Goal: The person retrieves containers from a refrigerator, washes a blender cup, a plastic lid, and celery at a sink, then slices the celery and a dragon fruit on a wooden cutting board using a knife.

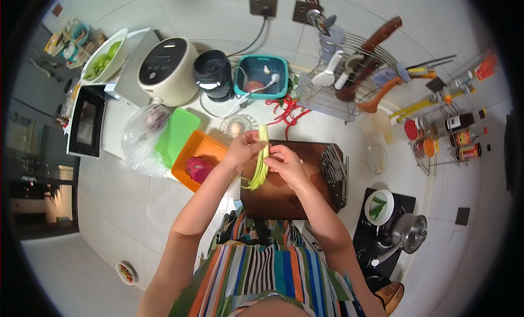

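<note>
Both hands hold a bunch of pale green vegetable stalks (262, 163), raised over a brown wooden cutting board (282, 202). My left hand (242, 148) grips its upper part between thumb and fingers. Lower down, the fingers of my right hand (286, 163) pinch the same bunch from the other side. The stalks are whitish and tight at the top, loose and frayed at the bottom. Along the board's right side lies what looks like a broad kitchen knife (333, 163) with a dark handle.
Left of the board are an orange basin (183, 169) with dragon fruit (199, 169), a green container (178, 130) and a plastic bag (139, 147). An egg (236, 128) sits in a glass bowl behind. A wire rack (356, 46) and a stove (362, 243) with a saucepan (409, 233) stand right.
</note>
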`<state>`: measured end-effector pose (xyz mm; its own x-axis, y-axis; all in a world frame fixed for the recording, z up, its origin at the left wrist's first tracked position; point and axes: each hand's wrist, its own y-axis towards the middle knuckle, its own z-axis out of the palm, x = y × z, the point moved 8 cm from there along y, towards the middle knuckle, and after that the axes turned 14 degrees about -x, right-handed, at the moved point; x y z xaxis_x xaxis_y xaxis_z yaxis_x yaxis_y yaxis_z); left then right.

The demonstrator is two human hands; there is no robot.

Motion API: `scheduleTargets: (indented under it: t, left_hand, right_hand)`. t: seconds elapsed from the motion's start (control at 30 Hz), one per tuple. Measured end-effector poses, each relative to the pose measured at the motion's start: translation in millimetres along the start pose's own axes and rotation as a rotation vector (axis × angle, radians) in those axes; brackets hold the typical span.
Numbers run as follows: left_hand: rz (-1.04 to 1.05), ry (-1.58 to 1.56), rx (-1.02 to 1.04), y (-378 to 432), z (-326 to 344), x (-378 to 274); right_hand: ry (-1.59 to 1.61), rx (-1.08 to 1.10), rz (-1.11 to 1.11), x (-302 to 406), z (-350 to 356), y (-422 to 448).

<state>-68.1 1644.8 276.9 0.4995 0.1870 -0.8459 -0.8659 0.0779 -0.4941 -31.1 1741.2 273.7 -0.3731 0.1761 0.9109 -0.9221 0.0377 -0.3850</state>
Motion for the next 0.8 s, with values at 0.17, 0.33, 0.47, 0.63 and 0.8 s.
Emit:
scheduleTargets:
  t: [0.17,0.33,0.47,0.63,0.8]
  left_hand:
    - [-0.035,-0.135,0.013,-18.1,-29.5,-10.1]
    - [-0.031,-0.306,-0.211,-35.0,-97.0,-17.7]
    - [-0.001,-0.561,-0.335,-68.0,-152.1,-30.9]
    - [0.097,-0.597,-0.509,-135.7,-197.7,-46.4]
    - [0.19,-0.872,-0.37,-164.4,-205.2,-58.0]
  right_hand:
    - [-0.044,0.074,0.098,-9.1,19.3,4.3]
    - [-0.138,0.097,0.165,-15.7,35.9,14.3]
    - [-0.395,0.264,0.21,-31.5,81.6,23.2]
    - [-0.482,0.297,0.187,-64.2,133.5,46.5]
    - [-0.659,0.376,0.202,-92.9,156.5,64.9]
